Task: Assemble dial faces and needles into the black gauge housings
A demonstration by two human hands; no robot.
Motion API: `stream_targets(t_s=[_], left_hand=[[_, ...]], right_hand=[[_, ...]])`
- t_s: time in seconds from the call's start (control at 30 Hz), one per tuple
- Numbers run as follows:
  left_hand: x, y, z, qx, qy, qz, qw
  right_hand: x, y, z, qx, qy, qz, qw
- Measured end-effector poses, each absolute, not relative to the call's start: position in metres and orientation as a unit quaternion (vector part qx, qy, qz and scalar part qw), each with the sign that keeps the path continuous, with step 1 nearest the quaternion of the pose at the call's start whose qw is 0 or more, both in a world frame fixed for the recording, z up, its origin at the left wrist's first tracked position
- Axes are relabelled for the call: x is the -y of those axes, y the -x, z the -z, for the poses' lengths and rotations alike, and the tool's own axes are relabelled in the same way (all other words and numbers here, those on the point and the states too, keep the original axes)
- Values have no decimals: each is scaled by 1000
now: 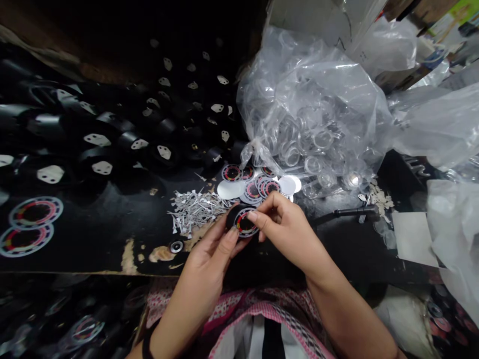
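My left hand (219,249) is wrapped round a black round gauge (245,224) with a printed dial of red, yellow and white marks facing up. Over the dial, my right hand (279,222) has thumb and fingertips pinched together against its right side; anything between them is too small to make out. Just left of the gauge lies a pile of small white pointers (196,209). Behind my hands are loose printed dial discs (252,191), some turned white side up. A small black ring-shaped part (176,246) rests left of my left hand.
A clear plastic bag (314,99) of transparent round covers stands behind. Black cylindrical housings with white plates (97,139) crowd the back left. Two larger dial discs (28,239) lie at left. A black-handled tool (355,212) and a white card (414,238) are at right.
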State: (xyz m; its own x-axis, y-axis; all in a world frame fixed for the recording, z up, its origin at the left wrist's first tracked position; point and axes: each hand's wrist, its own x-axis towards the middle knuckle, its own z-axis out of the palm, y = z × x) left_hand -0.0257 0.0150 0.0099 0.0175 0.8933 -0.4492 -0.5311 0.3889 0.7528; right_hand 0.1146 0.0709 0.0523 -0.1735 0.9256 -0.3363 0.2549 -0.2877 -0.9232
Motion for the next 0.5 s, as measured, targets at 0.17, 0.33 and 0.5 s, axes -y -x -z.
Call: stream_targets(t_s=[0.17,0.33,0.5], left_hand=[[-13,30,-3,-493,-240,-504,667],[-15,34,-2,-508,-276,-474,663],[-17,33,-3,-498,-268,-473,675]], right_hand=[[-71,-122,-53,582,568,-524,253],[-74,-129,-55,614,550,-521,221],[-78,-130,-56,647,548,-493,192]])
